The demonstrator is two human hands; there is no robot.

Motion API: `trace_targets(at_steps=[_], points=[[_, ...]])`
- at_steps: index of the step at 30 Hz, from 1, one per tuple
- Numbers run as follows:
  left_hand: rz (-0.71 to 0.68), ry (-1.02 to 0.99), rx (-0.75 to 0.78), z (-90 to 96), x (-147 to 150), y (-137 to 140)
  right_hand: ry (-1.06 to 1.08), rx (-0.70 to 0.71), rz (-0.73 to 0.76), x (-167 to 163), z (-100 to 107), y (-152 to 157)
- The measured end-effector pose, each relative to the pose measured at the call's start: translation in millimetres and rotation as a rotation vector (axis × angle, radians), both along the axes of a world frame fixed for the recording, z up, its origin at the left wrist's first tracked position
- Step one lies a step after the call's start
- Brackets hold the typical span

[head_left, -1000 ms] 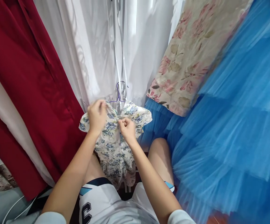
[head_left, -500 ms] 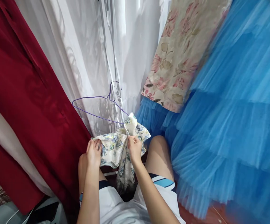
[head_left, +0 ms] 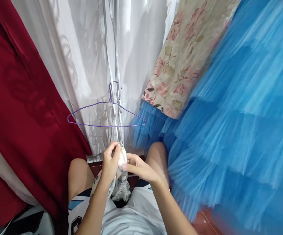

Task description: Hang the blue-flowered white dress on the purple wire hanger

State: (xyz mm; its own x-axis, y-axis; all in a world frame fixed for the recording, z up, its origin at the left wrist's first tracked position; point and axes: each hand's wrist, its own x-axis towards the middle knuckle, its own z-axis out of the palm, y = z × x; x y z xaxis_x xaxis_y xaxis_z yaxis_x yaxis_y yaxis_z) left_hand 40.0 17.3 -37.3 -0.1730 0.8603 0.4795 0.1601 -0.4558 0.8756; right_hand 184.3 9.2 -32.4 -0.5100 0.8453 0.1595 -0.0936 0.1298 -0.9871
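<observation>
A small white garment with a blue and yellow floral print (head_left: 121, 187) hangs bunched between my knees. My left hand (head_left: 110, 163) pinches its upper edge, thumb and fingers closed on the cloth. From the right, my right hand (head_left: 140, 167) has its thumb and curled fingers at a white fold of the same garment. Most of the print is hidden behind my hands and left forearm. Just beyond them, a purple wire hanger (head_left: 107, 125) hangs bare by its hook from the white metal bars (head_left: 117, 65).
Red fabric (head_left: 21, 107) hangs on the left and white curtains (head_left: 82, 58) behind the bars. To the right hang a pink-flowered cream cloth (head_left: 178, 68) and a tiered blue tulle skirt (head_left: 224, 130). A grey object (head_left: 44, 218) is at lower left.
The garment came away from the hanger's right end and was drawn down toward my lap, now gathered. My hands moved closer together. The hanger swung level.
</observation>
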Motion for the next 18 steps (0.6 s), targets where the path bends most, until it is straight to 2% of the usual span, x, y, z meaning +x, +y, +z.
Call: trace_targets(at_steps=[2,3,6,8,10,13,15,18], points=[[-0.192,-0.062,-0.132,-9.8,-3.1,-3.6,0.045,-0.06,0.133,6.4,2.0,2.2],[-0.28,-0.071,-0.191,-15.1,-5.1,-6.4,0.066,-0.084,0.149,11.6,3.6,4.0],[-0.554,0.015,-0.337,-31.0,-14.5,-15.6,0.079,-0.082,0.062,39.3,12.9,10.8],[-0.661,0.154,-0.389,-40.3,-24.2,-18.4,0.043,-0.052,0.014,66.6,22.3,18.0],[-0.631,0.315,-0.395,-47.4,-35.4,-16.7,-0.008,-0.029,-0.027,96.6,32.7,31.4],[-0.447,0.514,-0.337,-48.9,-48.0,-8.3,-0.05,-0.007,-0.127,136.4,47.4,70.0],[-0.328,0.613,-0.232,-39.0,-48.3,-3.2,0.007,0.02,-0.227,153.7,57.6,108.0],[-0.215,0.714,-0.045,-8.0,-35.2,-0.5,0.073,0.052,-0.272,156.1,78.1,170.0]])
